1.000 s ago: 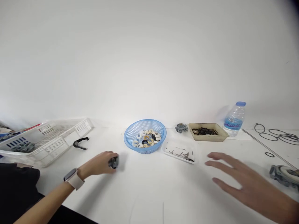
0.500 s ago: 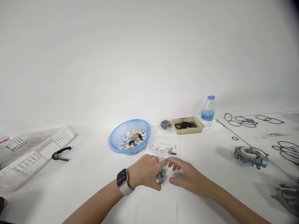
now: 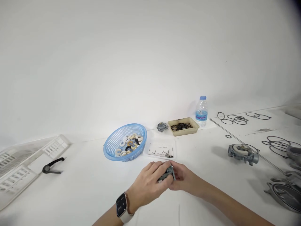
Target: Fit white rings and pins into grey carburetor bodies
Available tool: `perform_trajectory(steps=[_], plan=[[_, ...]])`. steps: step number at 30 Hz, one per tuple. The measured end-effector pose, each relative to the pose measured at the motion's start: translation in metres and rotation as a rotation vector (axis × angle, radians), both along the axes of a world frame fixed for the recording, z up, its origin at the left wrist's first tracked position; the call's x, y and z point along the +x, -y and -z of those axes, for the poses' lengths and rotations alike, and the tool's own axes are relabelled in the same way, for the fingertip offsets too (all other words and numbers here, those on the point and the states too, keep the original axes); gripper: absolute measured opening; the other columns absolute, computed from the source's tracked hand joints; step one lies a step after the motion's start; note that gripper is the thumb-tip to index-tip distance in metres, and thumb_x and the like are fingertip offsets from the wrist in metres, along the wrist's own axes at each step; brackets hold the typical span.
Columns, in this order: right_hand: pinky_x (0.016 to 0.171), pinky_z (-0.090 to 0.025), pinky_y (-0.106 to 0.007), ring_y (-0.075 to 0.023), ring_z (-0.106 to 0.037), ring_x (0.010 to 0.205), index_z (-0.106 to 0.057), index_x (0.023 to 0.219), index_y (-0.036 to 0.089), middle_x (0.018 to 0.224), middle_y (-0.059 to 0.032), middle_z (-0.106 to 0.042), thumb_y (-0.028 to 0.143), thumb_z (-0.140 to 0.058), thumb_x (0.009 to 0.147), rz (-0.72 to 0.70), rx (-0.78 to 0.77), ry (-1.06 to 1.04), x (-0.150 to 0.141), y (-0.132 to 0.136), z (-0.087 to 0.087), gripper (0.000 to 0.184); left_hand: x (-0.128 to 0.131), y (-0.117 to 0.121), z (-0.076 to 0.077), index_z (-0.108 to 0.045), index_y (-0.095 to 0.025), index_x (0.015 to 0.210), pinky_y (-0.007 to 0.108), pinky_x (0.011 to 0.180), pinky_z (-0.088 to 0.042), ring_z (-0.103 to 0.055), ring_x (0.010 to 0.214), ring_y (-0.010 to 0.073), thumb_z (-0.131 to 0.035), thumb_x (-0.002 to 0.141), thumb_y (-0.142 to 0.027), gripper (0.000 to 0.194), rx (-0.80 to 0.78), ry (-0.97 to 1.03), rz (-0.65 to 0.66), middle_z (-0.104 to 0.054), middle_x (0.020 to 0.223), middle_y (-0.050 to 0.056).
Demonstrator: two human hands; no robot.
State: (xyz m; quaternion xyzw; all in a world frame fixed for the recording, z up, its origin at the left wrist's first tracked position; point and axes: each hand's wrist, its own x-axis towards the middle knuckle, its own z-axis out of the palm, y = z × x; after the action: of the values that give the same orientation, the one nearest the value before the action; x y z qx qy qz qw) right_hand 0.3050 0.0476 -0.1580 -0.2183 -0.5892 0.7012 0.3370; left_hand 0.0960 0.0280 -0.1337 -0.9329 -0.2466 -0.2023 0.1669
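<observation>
Close to the table's front, my left hand (image 3: 150,180), with a watch on its wrist, wraps round a small grey metal carburetor body (image 3: 168,172). My right hand (image 3: 182,177) closes on the same piece from the right, its fingertips partly hidden behind it. Just beyond the hands lies a white tray (image 3: 148,154) with several thin metal pins and a dark small tool-like piece in it. To its left stands a blue mesh basket (image 3: 109,142) of white, yellowish and black C-shaped floats.
A beige tray (image 3: 197,128) of black rubber rings, a water bottle (image 3: 201,113) and another carburetor body (image 3: 162,127) are by the wall. On the right, a carburetor body (image 3: 243,153) lies near loose rings (image 3: 237,119). A white plastic crate (image 3: 35,166) and black clamp-like tool (image 3: 47,169) sit left.
My right hand has moved in and closed on the carburetor body, which was in my left hand alone. The body is turned and more of it shows. The view has shifted slightly right.
</observation>
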Motion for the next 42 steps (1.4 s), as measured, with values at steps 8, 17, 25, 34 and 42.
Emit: perform_trajectory(steps=[8, 17, 25, 34, 42], plan=[[0.091, -0.055, -0.042, -0.0255, -0.065, 0.106, -0.058, 0.124, 0.022, 0.114, -0.0042, -0.066, 0.019, -0.079, 0.072, 0.001, 0.043, 0.104, -0.004, 0.005, 0.006, 0.056, -0.007, 0.003, 0.039, -0.036, -0.026, 0.142, 0.047, 0.087, -0.058, -0.065, 0.109, 0.0312, -0.072, 0.077, -0.014, 0.076, -0.359, 0.339, -0.239, -0.059, 0.136, 0.016], [0.093, -0.052, -0.042, -0.0296, -0.059, 0.114, -0.052, 0.130, 0.029, 0.124, -0.0050, -0.062, 0.025, -0.080, 0.070, 0.036, 0.328, 0.648, 0.003, 0.007, 0.009, 0.066, -0.017, 0.007, 0.038, -0.030, -0.030, 0.145, 0.037, 0.084, -0.054, -0.067, 0.097, 0.0262, -0.081, 0.074, -0.019, 0.088, -0.865, 0.407, -0.247, -0.065, 0.118, 0.006], [0.106, -0.045, -0.045, -0.0324, -0.053, 0.127, -0.056, 0.123, 0.027, 0.137, -0.0061, -0.058, 0.029, -0.082, 0.073, 0.051, 0.547, 0.776, 0.009, -0.009, 0.006, 0.057, -0.031, 0.000, 0.022, -0.052, -0.029, 0.131, 0.031, 0.081, -0.050, -0.063, 0.093, 0.0213, -0.083, 0.078, -0.028, 0.061, -0.980, 0.480, -0.181, -0.065, 0.114, 0.002], [0.089, -0.051, -0.040, -0.0284, -0.062, 0.106, -0.060, 0.118, 0.025, 0.115, -0.0044, -0.065, 0.030, -0.082, 0.071, 0.133, 0.491, 0.834, -0.001, -0.004, 0.006, 0.052, -0.037, -0.008, 0.023, -0.058, -0.027, 0.124, 0.032, 0.083, -0.049, -0.065, 0.093, 0.0227, -0.083, 0.076, -0.026, 0.054, -0.965, 0.423, -0.129, -0.070, 0.105, 0.000], [0.086, -0.051, -0.036, -0.0256, -0.062, 0.103, -0.058, 0.112, 0.027, 0.113, -0.0027, -0.064, 0.025, -0.075, 0.074, 0.167, 0.561, 0.842, -0.005, 0.004, -0.003, 0.042, -0.039, -0.012, 0.029, -0.060, -0.026, 0.122, 0.030, 0.077, -0.047, -0.065, 0.088, 0.0218, -0.083, 0.071, -0.024, 0.056, -0.962, 0.417, -0.167, -0.070, 0.102, 0.000]])
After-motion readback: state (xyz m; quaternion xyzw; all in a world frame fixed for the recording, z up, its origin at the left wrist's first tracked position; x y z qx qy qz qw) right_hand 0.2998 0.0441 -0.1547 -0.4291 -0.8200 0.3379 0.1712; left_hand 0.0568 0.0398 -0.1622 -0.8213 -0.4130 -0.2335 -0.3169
